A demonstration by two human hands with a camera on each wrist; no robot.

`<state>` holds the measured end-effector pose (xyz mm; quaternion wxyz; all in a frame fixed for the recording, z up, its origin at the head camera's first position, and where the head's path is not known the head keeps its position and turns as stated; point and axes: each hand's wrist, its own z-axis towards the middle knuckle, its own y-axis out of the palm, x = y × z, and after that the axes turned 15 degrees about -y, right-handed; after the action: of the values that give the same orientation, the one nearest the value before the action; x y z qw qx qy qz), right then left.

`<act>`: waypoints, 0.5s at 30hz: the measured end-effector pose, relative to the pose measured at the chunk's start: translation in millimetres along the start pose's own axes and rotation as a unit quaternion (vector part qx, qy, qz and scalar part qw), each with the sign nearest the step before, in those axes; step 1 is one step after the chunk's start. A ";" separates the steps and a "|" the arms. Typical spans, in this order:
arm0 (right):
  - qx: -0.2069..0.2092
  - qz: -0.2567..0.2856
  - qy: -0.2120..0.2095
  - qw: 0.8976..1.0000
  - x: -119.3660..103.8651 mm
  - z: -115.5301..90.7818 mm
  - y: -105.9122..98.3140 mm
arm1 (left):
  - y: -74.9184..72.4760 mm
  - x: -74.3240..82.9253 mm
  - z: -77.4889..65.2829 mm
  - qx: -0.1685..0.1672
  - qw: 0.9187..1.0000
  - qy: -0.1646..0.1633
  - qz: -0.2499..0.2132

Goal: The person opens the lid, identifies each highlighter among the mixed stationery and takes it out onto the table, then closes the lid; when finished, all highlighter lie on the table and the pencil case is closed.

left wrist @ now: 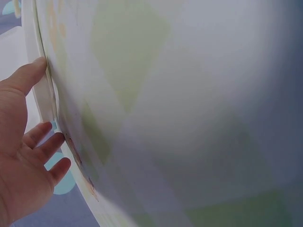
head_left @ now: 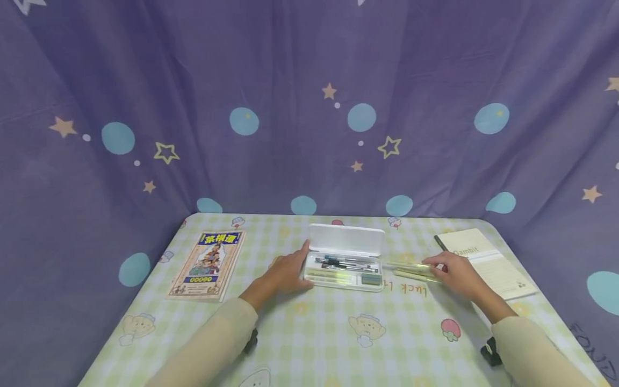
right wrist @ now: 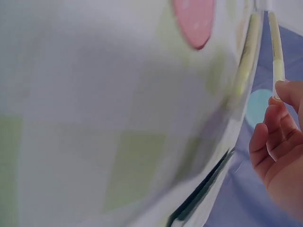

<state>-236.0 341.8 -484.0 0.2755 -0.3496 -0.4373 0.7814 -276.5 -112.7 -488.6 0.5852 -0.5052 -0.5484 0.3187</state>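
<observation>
An open white pencil case [head_left: 346, 239] stands mid-table, its lid raised at the back. Inside lie several pens [head_left: 345, 264], a yellow marker [head_left: 340, 277] and a grey-green block [head_left: 371, 279]. My left hand [head_left: 286, 273] rests against the case's left end, thumb by the near corner, fingers toward the hinge. To the right of the case, my right hand [head_left: 454, 272] pinches one end of a slim pale-yellow highlighter [right wrist: 276, 42], raised over the table and pointing toward the case. A second pale-yellow highlighter [right wrist: 247, 52] lies on the tablecloth beneath it.
A paperback book [head_left: 208, 264] with a colourful cover lies at the left. Cream notebooks [head_left: 493, 267] lie on the right, just beyond my right hand. The checked tablecloth [head_left: 309, 344] covers the table, and a purple curtain [head_left: 300, 64] hangs behind.
</observation>
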 end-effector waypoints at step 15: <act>-0.017 -0.016 0.036 0.999 17.5 -8.4 4.4 | 1.8 -1.2 -1.0 0.010 1.000 0.011 0.008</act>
<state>-240.5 356.8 -496.3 0.2975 -0.3747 -0.4458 0.7565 -275.4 -113.6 -490.5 0.5934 -0.5069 -0.5352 0.3231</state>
